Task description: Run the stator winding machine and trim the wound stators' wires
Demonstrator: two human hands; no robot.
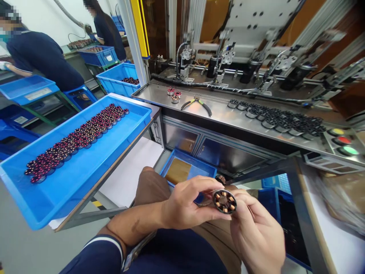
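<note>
Copper-coiled motor stator (pixel 224 201) up btwn both hands, over lap (pixel 155 186), coil face toward camera. Grips its L rim w/ L hand (pixel 188 205), index finger above & thumb below, curled in a wide C. Holds opp. side w/ R hand (pixel 259 232), thumb at rim, other fingers bent in & partly hidden. To L, on table (pixel 155 111): blue tray (pixel 94 171) w/ slanting band of red-and-black stators (pixel 80 139), packed close. Ahead, on metal worktop (pixel 221 102): cutting pliers (pixel 196 100), handles spread toward lap; just L of these, three red-wound stators (pixel 175 99); well to R, rows of black stator cores (pixel 279 118), then yellow, red & green push buttons (pixel 342 140) at R end. Below worktop: blue bin (pixel 201 172) w/ brown sheet (pixel 178 171) inside. Far L, in bkgd: two people (pixel 45 53) in navy tops, nr more blue tubs (pixel 114 74).
</note>
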